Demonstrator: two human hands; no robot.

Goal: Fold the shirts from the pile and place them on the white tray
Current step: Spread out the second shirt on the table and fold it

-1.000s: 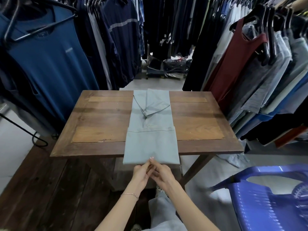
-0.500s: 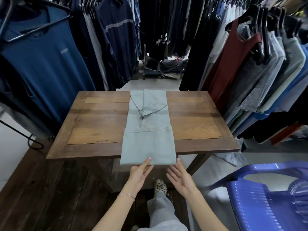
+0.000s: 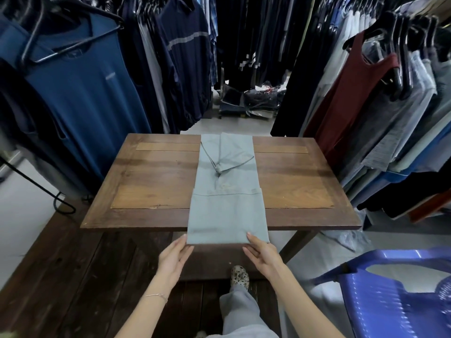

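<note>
**Two flat hands at the near hem of a half-folded shirt**

The person stands at the near side of a wooden table [image 3: 151,181], both arms reaching forward. The left hand [image 3: 174,258] has its fingers straight and loose, the tips touching the left near corner of a pale grey-blue shirt [image 3: 227,211]. The right hand [image 3: 263,254] is likewise flat and gripping nothing, one fingertip lying on the cloth just inside the right near corner. Neither hand is curled round the fabric.

The shirt runs straight away from the hands as a long narrow strip down the middle of the table. Its bottom part is folded up into a doubled panel, and the near fold hangs a little past the table edge, right at the fingertips. The collar lies at the end farthest from the hands.

A thin bracelet [image 3: 156,295] sits on the left wrist. Below and between the hands, a patterned shoe [image 3: 240,276] and a pale trouser leg [image 3: 241,311] show on dark floorboards. A blue plastic chair [image 3: 390,303] stands off to the right of the right hand. Beyond the left hand hangs a blue T-shirt [image 3: 80,93]; beyond the right, a maroon tank top [image 3: 353,106] among crowded racks.
</note>
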